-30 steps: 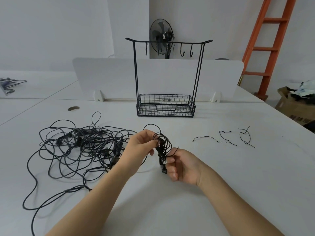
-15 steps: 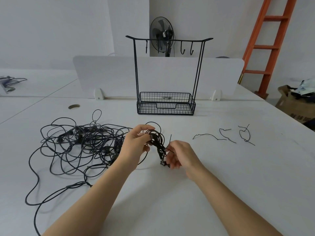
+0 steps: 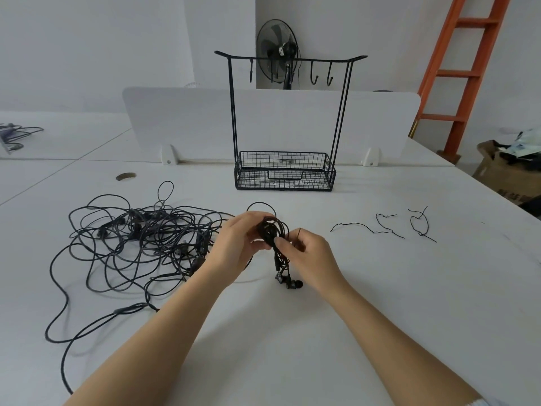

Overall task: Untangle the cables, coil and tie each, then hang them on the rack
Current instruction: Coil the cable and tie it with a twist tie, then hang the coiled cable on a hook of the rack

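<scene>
A small coiled black cable [image 3: 273, 230] stands upright over the table's middle, its plug ends [image 3: 288, 282] dangling onto the surface. My left hand [image 3: 235, 244] grips the coil from the left. My right hand [image 3: 310, 253] pinches the coil's waist, with a thin black wire tie [image 3: 299, 233] poking up beside its fingers. A large tangle of black cables [image 3: 140, 247] sprawls on the table to the left. The black wire rack [image 3: 285, 171] with hooks [image 3: 314, 76] on its top bar stands behind, basket at its base.
Three loose black wire ties [image 3: 363, 227] [image 3: 386, 225] [image 3: 420, 225] lie on the table to the right. A white divider panel [image 3: 181, 121] runs behind the rack. An orange ladder [image 3: 465, 74], a fan [image 3: 278, 51] and a cardboard box [image 3: 506, 168] stand beyond.
Both hands have shifted a little away from me with the coil. My right hand moved up from the coil's lower end to its waist, bringing the tie against it.
</scene>
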### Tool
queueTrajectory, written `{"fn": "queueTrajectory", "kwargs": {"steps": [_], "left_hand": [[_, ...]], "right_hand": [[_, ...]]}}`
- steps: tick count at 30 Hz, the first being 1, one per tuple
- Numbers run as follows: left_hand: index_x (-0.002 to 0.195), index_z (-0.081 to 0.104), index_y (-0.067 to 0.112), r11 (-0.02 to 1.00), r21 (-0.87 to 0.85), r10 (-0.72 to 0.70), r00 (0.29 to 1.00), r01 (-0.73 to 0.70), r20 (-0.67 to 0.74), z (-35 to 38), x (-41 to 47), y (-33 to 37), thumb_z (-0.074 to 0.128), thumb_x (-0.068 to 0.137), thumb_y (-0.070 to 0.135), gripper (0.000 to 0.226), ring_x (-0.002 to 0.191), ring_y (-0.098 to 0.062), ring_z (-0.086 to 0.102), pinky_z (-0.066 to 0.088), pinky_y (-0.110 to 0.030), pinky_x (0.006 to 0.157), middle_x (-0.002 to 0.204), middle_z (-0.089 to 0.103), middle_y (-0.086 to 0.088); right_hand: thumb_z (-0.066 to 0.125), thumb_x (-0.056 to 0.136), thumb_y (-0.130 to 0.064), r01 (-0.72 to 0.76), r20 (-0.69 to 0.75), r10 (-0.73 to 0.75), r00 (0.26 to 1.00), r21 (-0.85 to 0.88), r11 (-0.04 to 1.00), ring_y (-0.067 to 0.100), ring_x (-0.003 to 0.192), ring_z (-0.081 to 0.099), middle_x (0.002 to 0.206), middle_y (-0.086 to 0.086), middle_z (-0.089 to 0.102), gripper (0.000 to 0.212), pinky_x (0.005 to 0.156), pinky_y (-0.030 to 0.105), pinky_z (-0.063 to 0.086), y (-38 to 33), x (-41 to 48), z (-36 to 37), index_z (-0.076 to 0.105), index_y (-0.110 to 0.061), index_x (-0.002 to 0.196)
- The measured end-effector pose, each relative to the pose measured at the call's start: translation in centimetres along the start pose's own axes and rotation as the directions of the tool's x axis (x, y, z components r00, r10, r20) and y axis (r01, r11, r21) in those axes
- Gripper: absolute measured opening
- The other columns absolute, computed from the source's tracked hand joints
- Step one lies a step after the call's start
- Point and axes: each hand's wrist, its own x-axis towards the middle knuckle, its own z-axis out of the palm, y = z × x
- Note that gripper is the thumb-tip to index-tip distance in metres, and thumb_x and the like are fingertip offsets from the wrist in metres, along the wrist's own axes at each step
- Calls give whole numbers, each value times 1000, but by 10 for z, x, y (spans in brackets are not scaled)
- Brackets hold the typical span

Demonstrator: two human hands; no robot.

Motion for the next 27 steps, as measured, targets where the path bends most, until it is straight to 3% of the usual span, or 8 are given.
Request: {"fn": "queueTrajectory", "kwargs": {"steps": [6,9,11,13,15,21,23,27], "left_hand": [[87,69,10,988,134,79,997,-76,-15,-4,3,-2,52,86,-11,27,60,-15,59,52,-19,60,60,62,-1],[75,76,21,978,197,70,998,-70,7,-5,12,7,57,83,-9,36,64,-17,59,53,-20,61,68,61,-7],[69,77,27,952,296,59,997,-73,55,-2,20,19,61,82,-7,40,64,-14,60,53,-19,60,68,63,-4],[75,76,25,905,411,75,991,-114,109,8,30,36,63,81,-4,33,61,-8,61,55,-19,63,66,67,2],[86,73,16,858,478,140,981,-187,133,21,45,56,63,82,-3,22,58,-3,60,55,-17,63,64,68,8],[84,68,20,762,566,227,948,-315,222,67,104,112,62,85,3,18,69,-3,60,53,-21,71,70,66,8],[84,64,16,754,568,238,943,-329,231,85,125,123,60,86,1,15,71,-7,60,53,-25,78,75,63,2],[79,62,13,748,572,234,940,-337,247,118,168,135,60,86,-1,16,64,-7,62,56,-22,71,71,63,1]], "right_hand": [[63,85,-22,-17,40,12,999,129,991,1,43,40,44,-12,45,24,51,15,33,2,5,-6,54,-22,63],[53,91,-33,24,127,-38,991,106,994,3,55,45,52,-13,50,23,65,26,41,13,15,-17,57,-20,72],[35,85,-60,69,124,-48,991,-170,983,10,72,49,70,-11,53,48,72,30,39,28,25,-27,61,-19,89],[7,68,-81,198,184,-113,976,-547,813,10,93,48,88,-10,54,88,72,23,33,46,35,-38,61,-20,102],[-12,58,-87,278,238,-160,958,-629,726,11,103,46,102,-7,56,111,73,20,29,63,46,-47,61,-18,106],[11,69,-67,329,228,-241,943,-540,775,3,98,40,97,-7,55,79,76,14,25,74,59,-55,63,-16,99],[12,70,-66,321,207,-249,946,-501,804,4,95,40,87,-12,49,77,75,13,25,75,61,-58,64,-15,94],[8,71,-66,334,204,-266,942,-505,796,9,94,45,81,-14,41,78,72,16,26,80,68,-62,63,-14,91]]}}
